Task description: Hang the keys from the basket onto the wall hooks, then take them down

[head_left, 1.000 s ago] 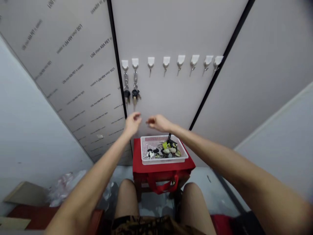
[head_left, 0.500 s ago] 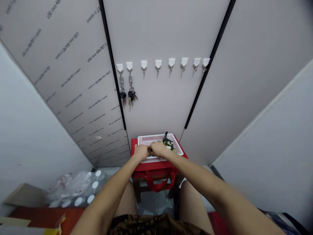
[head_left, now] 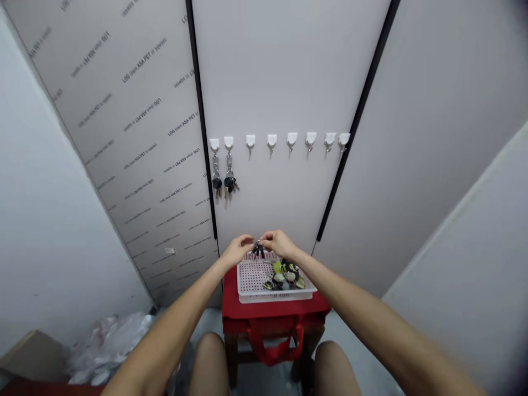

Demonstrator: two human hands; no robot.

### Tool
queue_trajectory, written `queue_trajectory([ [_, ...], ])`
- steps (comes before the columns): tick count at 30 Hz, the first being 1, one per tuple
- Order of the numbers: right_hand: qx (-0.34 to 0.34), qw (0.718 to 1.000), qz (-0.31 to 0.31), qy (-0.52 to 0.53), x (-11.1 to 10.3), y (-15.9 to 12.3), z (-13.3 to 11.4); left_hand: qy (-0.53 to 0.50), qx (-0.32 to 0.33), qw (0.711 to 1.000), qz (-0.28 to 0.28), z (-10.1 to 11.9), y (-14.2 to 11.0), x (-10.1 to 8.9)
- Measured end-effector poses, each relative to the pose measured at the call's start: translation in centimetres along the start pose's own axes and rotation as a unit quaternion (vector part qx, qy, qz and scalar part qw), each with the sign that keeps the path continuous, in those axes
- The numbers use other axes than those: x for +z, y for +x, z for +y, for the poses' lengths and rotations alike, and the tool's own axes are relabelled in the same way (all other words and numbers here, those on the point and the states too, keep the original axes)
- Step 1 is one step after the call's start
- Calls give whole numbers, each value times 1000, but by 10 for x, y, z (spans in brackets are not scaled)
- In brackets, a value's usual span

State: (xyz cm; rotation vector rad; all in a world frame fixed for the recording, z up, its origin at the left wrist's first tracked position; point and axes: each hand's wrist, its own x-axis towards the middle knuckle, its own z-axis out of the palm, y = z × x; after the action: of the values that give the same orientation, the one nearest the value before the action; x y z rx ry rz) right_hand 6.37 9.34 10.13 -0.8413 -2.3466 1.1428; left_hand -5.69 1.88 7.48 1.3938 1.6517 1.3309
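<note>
My left hand (head_left: 237, 251) and my right hand (head_left: 279, 243) are raised side by side above a white perforated tray (head_left: 252, 278), and together they pinch a dark bunch of keys (head_left: 258, 249) between their fingertips. More keys and key fobs (head_left: 285, 275), some yellow-green, lie in the tray's right half. On the wall above runs a row of white hooks (head_left: 290, 138). The two leftmost hooks carry key bunches (head_left: 223, 179) hanging on short chains.
The tray rests on a red bag (head_left: 272, 318) set on a small wooden stool. My bare knees show at the bottom edge. Crumpled clear plastic (head_left: 105, 344) and cardboard (head_left: 31, 352) lie on the floor at the left. Grey wall panels close in on both sides.
Both hands dropped from the wall into the tray, then came up holding a key bunch. The camera view tilted, so the hooks now sit lower in the picture.
</note>
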Motion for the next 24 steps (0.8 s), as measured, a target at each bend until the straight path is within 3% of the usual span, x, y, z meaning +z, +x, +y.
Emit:
queue_trajectory([
  [4,-8,993,70,99,-9,11,-18,-144,20,989,6,21,4,5],
  [8,-32,988,111,104,-25,28,-42,-175,-6,981,78,44,20,-2],
  [11,-59,982,141,113,-44,48,-72,-187,16,972,138,74,41,-17],
  [18,-90,963,243,78,-83,93,-142,-115,88,956,255,137,93,-53],
  [24,-78,944,311,-79,-94,123,-151,-24,82,949,302,144,120,-68],
])
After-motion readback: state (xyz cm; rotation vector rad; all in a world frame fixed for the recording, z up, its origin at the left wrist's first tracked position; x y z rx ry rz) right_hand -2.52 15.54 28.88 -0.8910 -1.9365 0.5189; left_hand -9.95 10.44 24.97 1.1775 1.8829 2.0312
